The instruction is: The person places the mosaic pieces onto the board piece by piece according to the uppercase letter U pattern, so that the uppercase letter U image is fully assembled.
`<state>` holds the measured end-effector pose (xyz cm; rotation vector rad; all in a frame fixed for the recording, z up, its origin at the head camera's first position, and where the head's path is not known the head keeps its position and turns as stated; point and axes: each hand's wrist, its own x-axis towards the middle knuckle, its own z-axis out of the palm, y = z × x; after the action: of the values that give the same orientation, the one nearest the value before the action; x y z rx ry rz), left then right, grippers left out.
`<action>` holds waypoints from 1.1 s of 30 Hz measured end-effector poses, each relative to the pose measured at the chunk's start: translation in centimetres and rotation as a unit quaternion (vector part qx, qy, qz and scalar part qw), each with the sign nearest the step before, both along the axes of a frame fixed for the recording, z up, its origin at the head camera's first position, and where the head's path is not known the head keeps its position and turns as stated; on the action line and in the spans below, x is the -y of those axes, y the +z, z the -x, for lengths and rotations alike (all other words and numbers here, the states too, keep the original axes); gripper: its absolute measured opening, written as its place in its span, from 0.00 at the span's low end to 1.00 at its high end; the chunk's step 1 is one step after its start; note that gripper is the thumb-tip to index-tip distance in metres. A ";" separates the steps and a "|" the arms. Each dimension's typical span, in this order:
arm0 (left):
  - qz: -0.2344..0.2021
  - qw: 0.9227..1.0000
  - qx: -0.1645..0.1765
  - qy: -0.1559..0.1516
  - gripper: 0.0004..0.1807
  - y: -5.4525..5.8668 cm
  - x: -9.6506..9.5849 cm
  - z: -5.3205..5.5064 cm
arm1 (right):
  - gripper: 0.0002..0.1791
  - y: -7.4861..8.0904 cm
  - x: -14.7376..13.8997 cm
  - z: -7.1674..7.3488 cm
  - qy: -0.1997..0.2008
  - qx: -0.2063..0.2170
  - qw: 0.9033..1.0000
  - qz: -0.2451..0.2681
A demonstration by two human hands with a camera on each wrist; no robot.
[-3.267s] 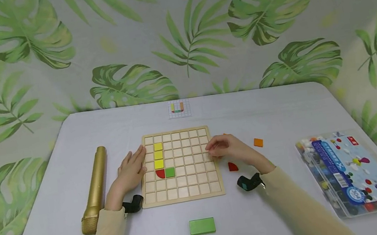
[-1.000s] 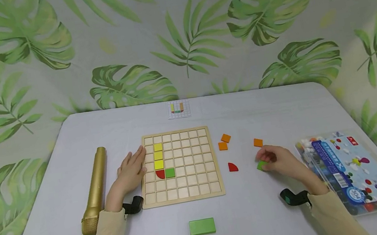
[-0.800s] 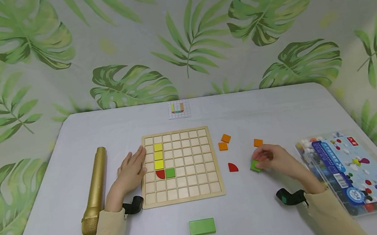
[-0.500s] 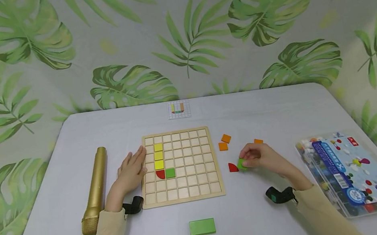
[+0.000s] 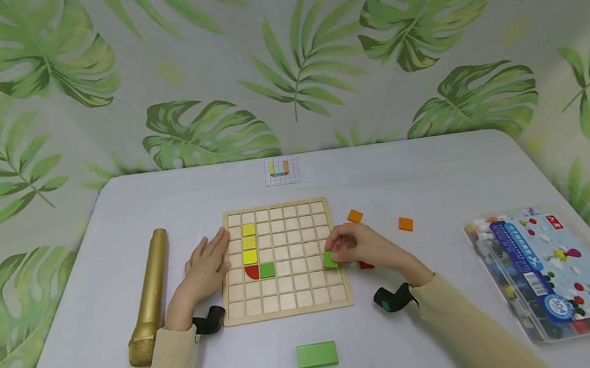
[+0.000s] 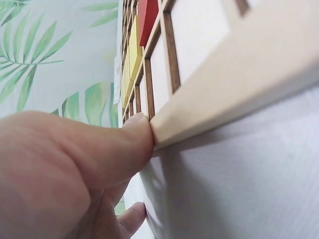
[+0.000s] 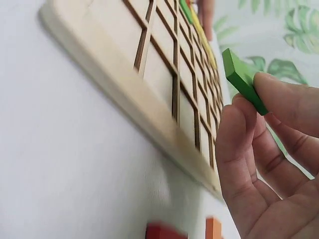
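Observation:
My right hand pinches a green square tile between thumb and fingers, over the right edge of the wooden grid board. My left hand lies along the board's left edge, fingers extended, and its thumb touches the rim in the left wrist view. In the grid, a column of yellow tiles stands above a red quarter-round tile. Beside that red piece sits another green square tile. A second red tile is mostly hidden under my right hand.
Orange tiles lie right of the board, some partly behind the hand. A small pattern card is at the back. A gold microphone lies left, a green block in front, and a clear plastic case of coloured parts far right.
My right hand has picked up the green tile from the table on the right and carried it left, to above the board's right edge. The left hand has stayed in place.

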<state>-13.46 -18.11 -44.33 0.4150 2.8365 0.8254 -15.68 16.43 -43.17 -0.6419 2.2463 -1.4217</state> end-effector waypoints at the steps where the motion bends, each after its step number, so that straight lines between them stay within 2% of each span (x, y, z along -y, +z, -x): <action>1: -0.001 1.000 0.000 0.000 0.32 0.0 0.0 0.0 | 0.07 0.0 0.6 0.2 0.007 -0.009 1.000 -0.003; 4: -0.003 1.000 0.002 0.000 0.32 0.0 0.0 0.0 | 0.06 -0.2 2.2 0.6 0.025 -0.025 0.999 -0.006; 17: -0.005 1.000 0.000 0.001 0.31 -0.1 0.0 0.1 | 0.05 0.2 7.9 1.7 0.072 -0.027 0.996 -0.036; 27: -0.006 1.000 0.002 0.003 0.31 -0.1 0.0 0.1 | 0.05 0.0 9.3 1.7 0.065 -0.039 0.994 -0.084; 33: -0.002 1.000 0.006 0.005 0.32 -0.3 0.1 0.2 | 0.05 -0.1 9.5 1.6 0.073 -0.081 0.988 -0.110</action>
<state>-13.71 -18.21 -44.68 0.3954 2.8292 0.8328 -17.27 6.94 -43.31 -0.8534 2.3818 -1.0674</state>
